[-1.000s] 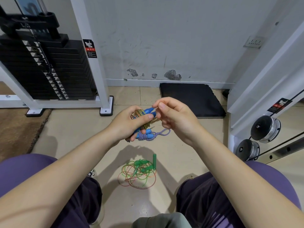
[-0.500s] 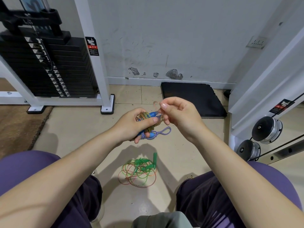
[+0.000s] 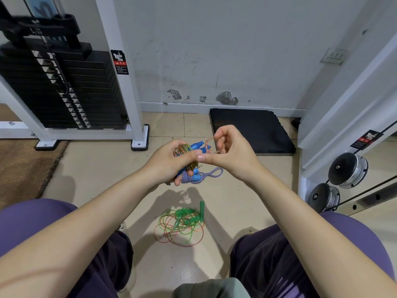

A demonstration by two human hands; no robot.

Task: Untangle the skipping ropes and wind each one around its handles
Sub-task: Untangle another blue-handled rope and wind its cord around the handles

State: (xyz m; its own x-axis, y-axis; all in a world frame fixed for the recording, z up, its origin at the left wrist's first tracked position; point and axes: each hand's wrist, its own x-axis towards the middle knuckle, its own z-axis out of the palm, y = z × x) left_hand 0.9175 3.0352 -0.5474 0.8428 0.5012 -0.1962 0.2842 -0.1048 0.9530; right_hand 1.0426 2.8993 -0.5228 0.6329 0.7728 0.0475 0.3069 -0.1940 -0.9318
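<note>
My left hand (image 3: pixel 169 162) grips a pair of blue handles (image 3: pixel 196 147) with a clear orange-tinted rope wound around them. My right hand (image 3: pixel 229 155) pinches the free end of that rope (image 3: pixel 209 143) just right of the handle tips, its fingers curled. On the floor behind my hands lies a blue-handled rope with a purple-and-white cord (image 3: pixel 206 175). A green-handled rope (image 3: pixel 184 224) sits in a loose green and orange tangle on the floor between my knees.
A black weight stack (image 3: pixel 60 87) in a white frame stands at the left. A black foam mat (image 3: pixel 251 130) lies by the wall. Another white machine with chrome rollers (image 3: pixel 345 171) stands at the right. A brown rug (image 3: pixel 23 166) covers the left floor.
My right hand has lifted the rope end up and to the right over the handle tips. My left hand keeps its grip on the bundle.
</note>
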